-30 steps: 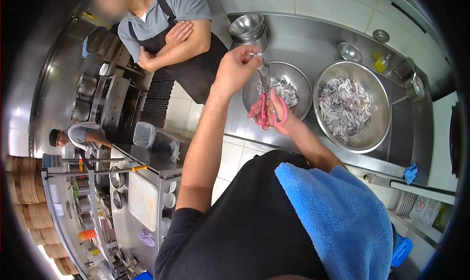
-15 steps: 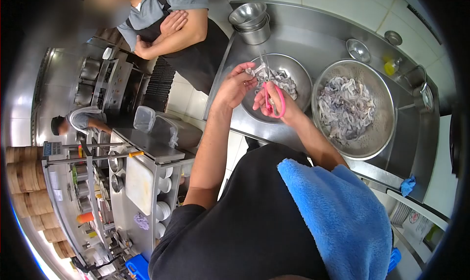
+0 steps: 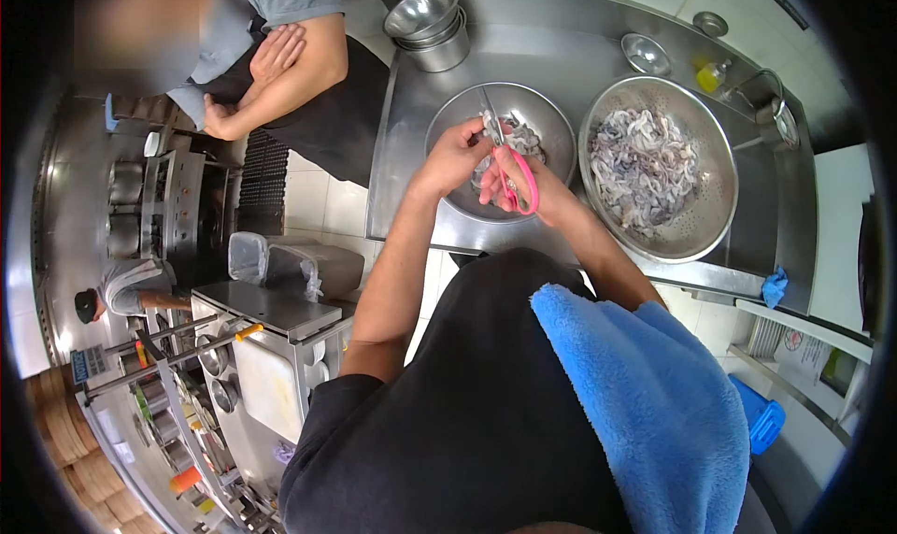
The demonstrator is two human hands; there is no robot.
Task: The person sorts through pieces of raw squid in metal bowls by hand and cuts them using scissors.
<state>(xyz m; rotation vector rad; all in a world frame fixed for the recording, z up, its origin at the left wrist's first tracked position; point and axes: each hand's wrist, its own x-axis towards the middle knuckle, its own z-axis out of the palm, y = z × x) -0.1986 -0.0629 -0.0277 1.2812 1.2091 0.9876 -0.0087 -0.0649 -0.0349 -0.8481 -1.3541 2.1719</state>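
My right hand (image 3: 540,194) is wrapped round a pair of scissors (image 3: 530,181) with pink handles. The blades point away from me over a steel bowl (image 3: 563,128) and look nearly together. Beside the blades, my left hand (image 3: 452,159) pinches a pale piece of squid (image 3: 487,123); its fingertips are close to the metal. More grey-white squid pieces lie in the bowl below, partly hidden by both hands. To the right, a large perforated colander (image 3: 718,202) holds a heap of similar squid strips (image 3: 645,170).
Stacked steel bowls (image 3: 425,29) stand at the back left of the steel counter. A small bowl (image 3: 647,55) and a bottle of yellow liquid (image 3: 712,75) sit behind the colander. A co-worker (image 3: 299,76) stands at the left with folded arms. A blue towel (image 3: 645,403) hangs over my front.
My left hand has closed in on the scissors, its fingers now pinched beside the blades. The blades have come closer together. The camera view has shifted, moving the counter up and left in frame.
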